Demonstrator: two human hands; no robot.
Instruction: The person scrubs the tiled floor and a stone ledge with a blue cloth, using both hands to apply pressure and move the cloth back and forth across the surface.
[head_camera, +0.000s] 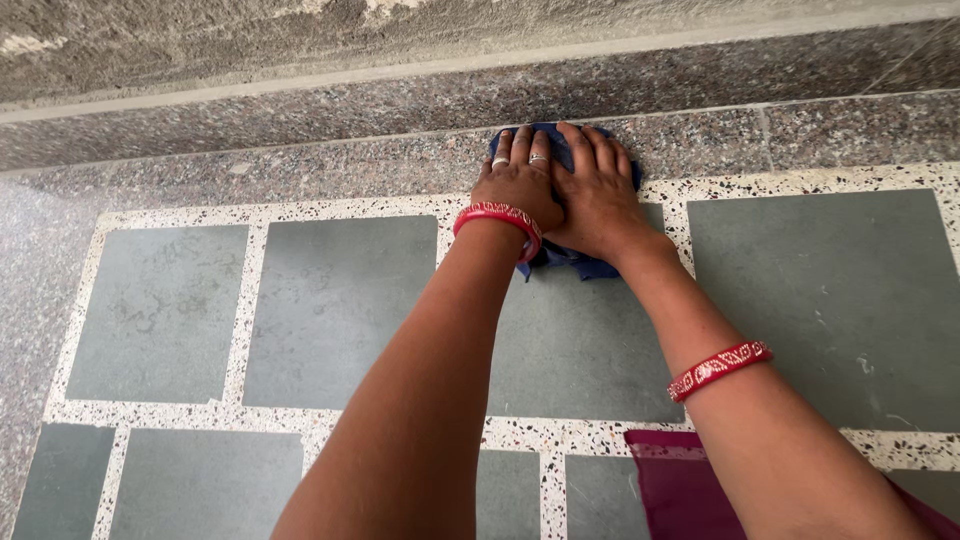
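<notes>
two hands press side by side on one dark blue cloth (575, 262) that lies on the floor (330, 300), right where the grey stone tiles meet the speckled granite border (300, 175) at the foot of the wall (200, 50). the left hand (518, 185) lies flat with fingers spread forward, a ring on one finger and a red bangle (497, 215) at the wrist. the right hand (596, 195) lies flat next to it, touching it along the thumb side, and a second red bangle (718, 368) sits further up that forearm. neither grip is closed around anything: both palms are open and pushed down on the fabric, pinning it to the floor rather than clutching it.

the cloth shows only at its edges, a blue strip beyond the fingertips and a crumpled fold below the wrists. it looks soft, limp and light, likely to bunch and slide under pressure instead of holding a shape. whether it is damp cannot be told. it would be easiest to control with flat palms over its middle, or by pinching the loose fold near the wrists.

no containers are in view, so nothing is held in any. a maroon garment (680, 490) shows at the lower edge, under the right arm.
</notes>
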